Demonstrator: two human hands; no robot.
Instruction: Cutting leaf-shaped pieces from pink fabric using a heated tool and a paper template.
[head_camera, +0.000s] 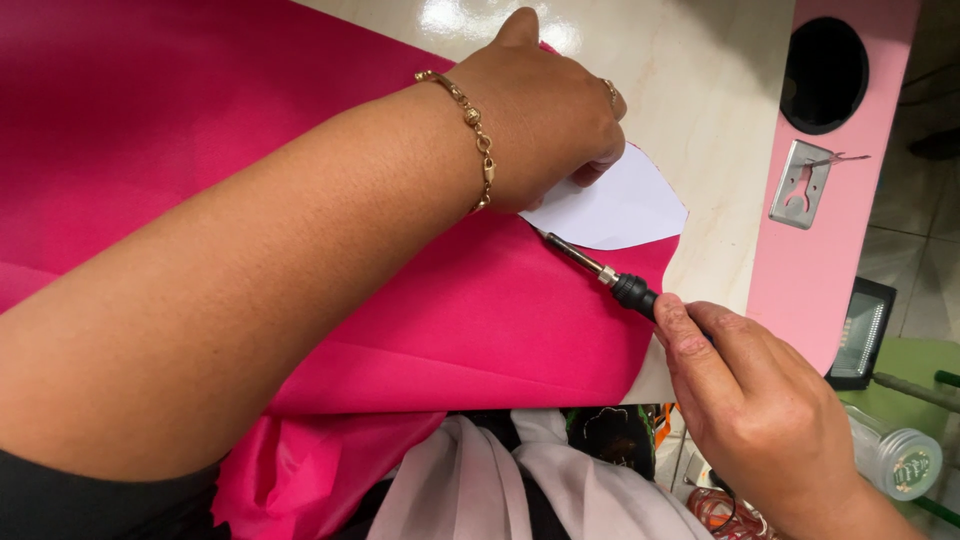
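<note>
Seen from above: left hand (545, 110), gold bracelet (470, 120) at the wrist, pressed down on a white paper pattern (620, 210) atop pink fabric (300, 150) near the desk's (700, 90) right edge, right hand (745, 400) gripped around a soldering iron (605, 275), tip touching the pattern's edge.

A glossy cream table (715, 90) with a pink edge strip (835, 235) carries a sheet of bright pink fabric (200, 130) that covers most of its top. A white paper template (620, 210) lies flat on the fabric near its right edge.
</note>
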